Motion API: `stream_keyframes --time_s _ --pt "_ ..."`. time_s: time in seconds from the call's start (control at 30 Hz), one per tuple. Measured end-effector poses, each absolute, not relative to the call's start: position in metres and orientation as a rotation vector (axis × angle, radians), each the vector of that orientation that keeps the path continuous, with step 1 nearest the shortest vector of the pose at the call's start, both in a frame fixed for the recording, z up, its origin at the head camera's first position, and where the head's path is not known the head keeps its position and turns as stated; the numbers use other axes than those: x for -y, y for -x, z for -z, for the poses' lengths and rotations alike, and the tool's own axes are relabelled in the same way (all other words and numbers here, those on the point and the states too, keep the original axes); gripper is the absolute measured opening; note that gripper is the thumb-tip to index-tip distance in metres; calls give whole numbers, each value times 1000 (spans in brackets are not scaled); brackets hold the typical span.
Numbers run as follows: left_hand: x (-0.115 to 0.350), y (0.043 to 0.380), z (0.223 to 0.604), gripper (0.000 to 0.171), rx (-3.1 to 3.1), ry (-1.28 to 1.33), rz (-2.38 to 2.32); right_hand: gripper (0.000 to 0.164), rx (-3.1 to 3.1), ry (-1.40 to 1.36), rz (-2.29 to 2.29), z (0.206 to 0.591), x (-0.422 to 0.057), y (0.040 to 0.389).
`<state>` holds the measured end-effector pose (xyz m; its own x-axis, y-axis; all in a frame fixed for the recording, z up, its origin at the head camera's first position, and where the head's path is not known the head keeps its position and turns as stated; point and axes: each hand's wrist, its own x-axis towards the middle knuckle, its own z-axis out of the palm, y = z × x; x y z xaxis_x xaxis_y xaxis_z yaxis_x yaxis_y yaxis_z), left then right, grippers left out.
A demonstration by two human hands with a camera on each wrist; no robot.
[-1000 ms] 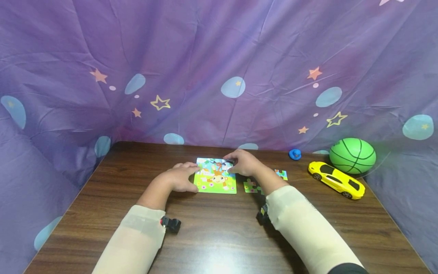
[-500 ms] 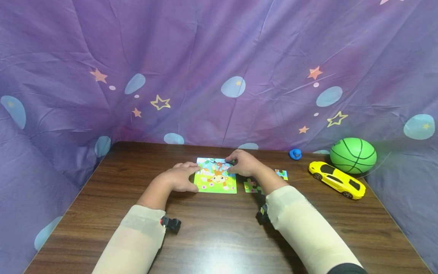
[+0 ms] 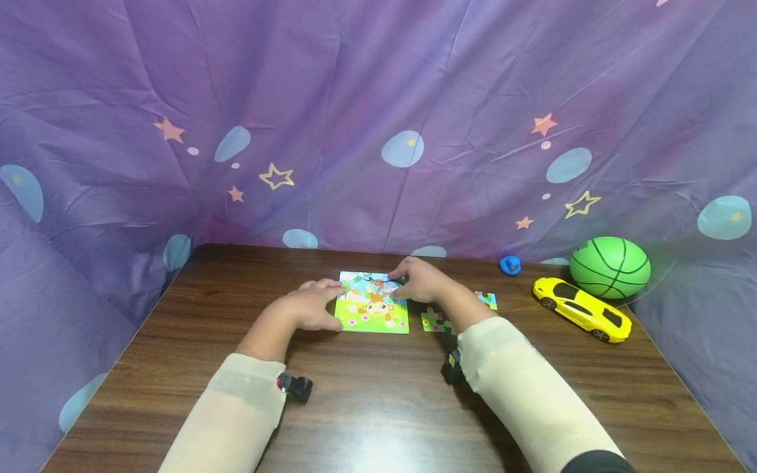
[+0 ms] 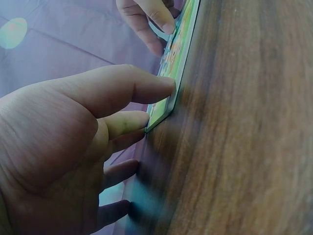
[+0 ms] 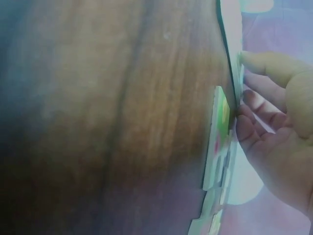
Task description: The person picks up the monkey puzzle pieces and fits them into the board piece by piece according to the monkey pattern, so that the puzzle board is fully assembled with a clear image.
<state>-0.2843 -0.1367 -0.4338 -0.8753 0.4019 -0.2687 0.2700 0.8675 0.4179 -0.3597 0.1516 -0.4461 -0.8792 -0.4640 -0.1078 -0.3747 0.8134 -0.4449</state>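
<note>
A square jigsaw puzzle [image 3: 372,318] with a smiling monkey lies flat on the table. My left hand [image 3: 310,307] rests at its left edge. In the left wrist view the thumb touches the tray's near corner, and the other fingers [image 4: 122,174] reach out fairly straight. At the upper right of the puzzle my right hand [image 3: 422,282] bends its thumb and fingers around a puzzle piece [image 3: 388,287] set among the others; the hand partly covers it. In the right wrist view, the fingers [image 5: 266,66] meet the tray's edge.
Loose green puzzle pieces [image 3: 434,320] lie beneath the right forearm, with a blue one [image 3: 487,300] farther right. A yellow toy car [image 3: 581,310], a green ball [image 3: 610,267] and a small blue duck [image 3: 510,265] stand at the right. A purple curtain [image 3: 331,131] hangs behind the table.
The right fingers have shifted slightly, and the piece under them looks flatter in the puzzle than a second ago. My left hand has stayed in place.
</note>
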Motion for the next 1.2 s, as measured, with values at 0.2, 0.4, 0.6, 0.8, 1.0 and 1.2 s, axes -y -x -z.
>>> stream_keyframes --time_s 0.2,0.4,0.6,0.8,1.0,1.2 --pt "136 283 434 94 -2684 -496 -533 56 -2768 651 606 445 -152 360" --pt "136 283 434 94 -2684 -492 -529 58 -2770 640 601 445 -152 361" --pt "136 284 435 93 -2681 -491 -530 56 -2756 624 609 441 -151 359" --pt "136 283 434 93 -2676 -476 -539 56 -2750 637 610 439 -150 357" --pt "136 282 433 93 -2672 -474 -548 57 -2765 660 577 443 -150 360" --pt "135 282 433 93 -2676 -477 -544 57 -2783 679 553 444 -151 360"
